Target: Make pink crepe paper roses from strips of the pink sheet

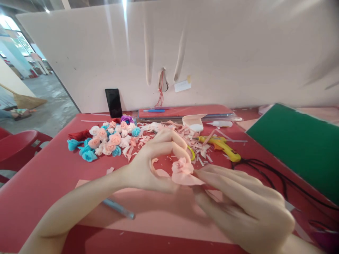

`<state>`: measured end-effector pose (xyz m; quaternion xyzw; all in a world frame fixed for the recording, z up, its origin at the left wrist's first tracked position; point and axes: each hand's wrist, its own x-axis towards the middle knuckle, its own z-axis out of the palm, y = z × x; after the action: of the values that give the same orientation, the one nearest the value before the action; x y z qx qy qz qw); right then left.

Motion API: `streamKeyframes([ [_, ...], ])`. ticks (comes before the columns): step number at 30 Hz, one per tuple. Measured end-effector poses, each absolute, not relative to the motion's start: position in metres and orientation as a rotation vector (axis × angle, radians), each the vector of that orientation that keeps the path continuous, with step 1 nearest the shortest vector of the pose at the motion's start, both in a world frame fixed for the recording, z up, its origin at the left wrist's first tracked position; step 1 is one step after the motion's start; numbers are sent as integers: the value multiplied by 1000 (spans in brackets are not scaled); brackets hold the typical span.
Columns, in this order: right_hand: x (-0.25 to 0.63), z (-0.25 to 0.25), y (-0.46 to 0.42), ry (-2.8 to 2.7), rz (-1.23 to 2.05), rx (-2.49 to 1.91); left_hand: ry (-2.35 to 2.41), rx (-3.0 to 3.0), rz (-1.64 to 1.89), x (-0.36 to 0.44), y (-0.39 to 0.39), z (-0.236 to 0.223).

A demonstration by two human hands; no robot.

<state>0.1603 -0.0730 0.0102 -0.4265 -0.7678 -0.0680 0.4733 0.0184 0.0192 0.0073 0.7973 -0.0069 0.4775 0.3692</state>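
One pink paper rose (182, 170), raised above the near half of the red worktop (34, 197), between my two hands. My left hand (144, 165): curled into a loop, fingers and thumb holding the rose. My right hand (249, 203): narrow, thumb and fingertips pinching the free edge of its lowest petal.

Beneath, toward the near edge: one pink paper sheet (159, 220), a clear-blue pen (119, 209) lying on its left part. Toward the far left corner: a heap of paper roses (108, 143) in white, peach, blue, red and purple. Middle, toward the far edge: loose paper scraps (147, 135), pale and pink. Right of these: one yellow glue gun (229, 150), black cable (265, 169) running toward the right edge; a small white bottle (221, 124) behind it. Right side: one green board (296, 144), set aslant. Far edge: one black smartphone (113, 103), propped upright against a white panel (233, 53).
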Motion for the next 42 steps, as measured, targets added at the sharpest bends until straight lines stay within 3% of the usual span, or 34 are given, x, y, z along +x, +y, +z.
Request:
streamKeyframes([
  [10, 160, 21, -75, -1834, -16, -1085, -49, 2095, 1131, 13, 19, 17],
  [16, 164, 22, -72, -1753, 293, -1080, -101, 2162, 1078, 8, 23, 23],
  [22, 163, 15, -73, -1551, 922, -999, -113, 2134, 1043, 8, 21, 24],
  [32, 161, 14, -73, -1465, 986, -983, -72, 2066, 1031, 8, 17, 22],
  [42, 169, 16, -69, -1251, 1591, -804, -116, 2117, 1000, 6, 16, 27],
])
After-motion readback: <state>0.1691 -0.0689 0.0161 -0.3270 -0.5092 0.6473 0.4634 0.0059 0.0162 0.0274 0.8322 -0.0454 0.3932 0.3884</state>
